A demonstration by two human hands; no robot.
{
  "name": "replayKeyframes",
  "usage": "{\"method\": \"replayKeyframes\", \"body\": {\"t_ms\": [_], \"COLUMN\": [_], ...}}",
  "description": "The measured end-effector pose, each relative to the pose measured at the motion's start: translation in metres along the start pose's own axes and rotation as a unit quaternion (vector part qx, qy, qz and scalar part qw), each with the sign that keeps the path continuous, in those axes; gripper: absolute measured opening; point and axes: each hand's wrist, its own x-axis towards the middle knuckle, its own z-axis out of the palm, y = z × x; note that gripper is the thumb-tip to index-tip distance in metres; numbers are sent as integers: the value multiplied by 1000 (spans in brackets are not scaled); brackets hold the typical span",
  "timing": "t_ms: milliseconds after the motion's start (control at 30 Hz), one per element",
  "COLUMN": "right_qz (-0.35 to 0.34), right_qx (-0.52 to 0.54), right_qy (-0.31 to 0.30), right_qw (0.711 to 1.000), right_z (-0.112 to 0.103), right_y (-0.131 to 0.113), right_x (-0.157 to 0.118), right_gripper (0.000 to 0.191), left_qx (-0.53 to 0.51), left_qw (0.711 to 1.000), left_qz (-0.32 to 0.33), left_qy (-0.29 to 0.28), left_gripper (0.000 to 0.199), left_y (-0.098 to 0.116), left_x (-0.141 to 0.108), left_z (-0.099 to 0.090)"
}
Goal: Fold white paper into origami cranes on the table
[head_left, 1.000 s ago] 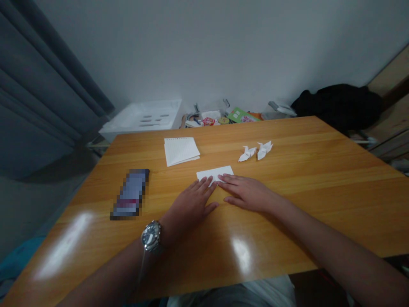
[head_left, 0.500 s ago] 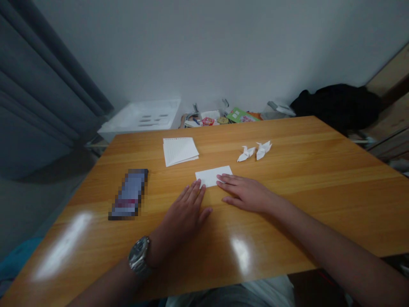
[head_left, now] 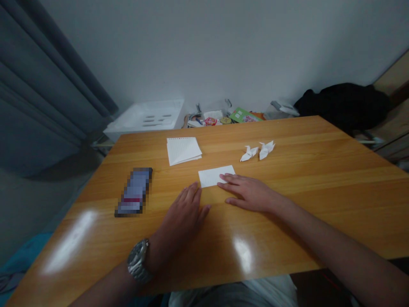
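A white folded sheet of paper (head_left: 211, 176) lies flat on the wooden table (head_left: 306, 170). The fingertips of my right hand (head_left: 247, 192) rest on its right part, fingers stretched out and slightly apart. My left hand (head_left: 183, 211), with a metal watch (head_left: 138, 258) on the wrist, is beside the paper's lower left corner. Its fingers are extended, thumb apart, and nothing is held. Beyond the paper, to the right, two white origami cranes (head_left: 249, 153) stand side by side.
A stack of lined paper (head_left: 183, 151) lies at the back left of the table. A pixelated phone (head_left: 134, 192) is left of my left hand. Behind the table are a white plastic tray (head_left: 143, 117), a green booklet (head_left: 244, 115) and a black cloth heap (head_left: 341, 106).
My left hand has drawn back slightly from the paper's lower left corner. My right hand stays on the paper. The whole view has shifted a little.
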Motion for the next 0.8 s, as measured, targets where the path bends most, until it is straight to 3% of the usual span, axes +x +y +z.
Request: {"method": "replayKeyframes", "body": {"t_ms": [100, 300, 800], "right_qz": [2, 8, -1], "right_qx": [2, -1, -1], "right_qy": [4, 5, 21], "right_qw": [1000, 1000, 1000], "right_z": [2, 2, 7], "right_y": [1, 0, 3], "right_x": [1, 3, 4], "right_gripper": [55, 55, 43], "left_qx": [19, -10, 8], "left_qw": [999, 999, 1000], "left_qz": [-31, 26, -8], "left_qy": [16, -15, 0], "left_gripper": [54, 55, 47], "left_y": [1, 6, 16], "left_x": [10, 23, 28], "left_z": [2, 9, 14]}}
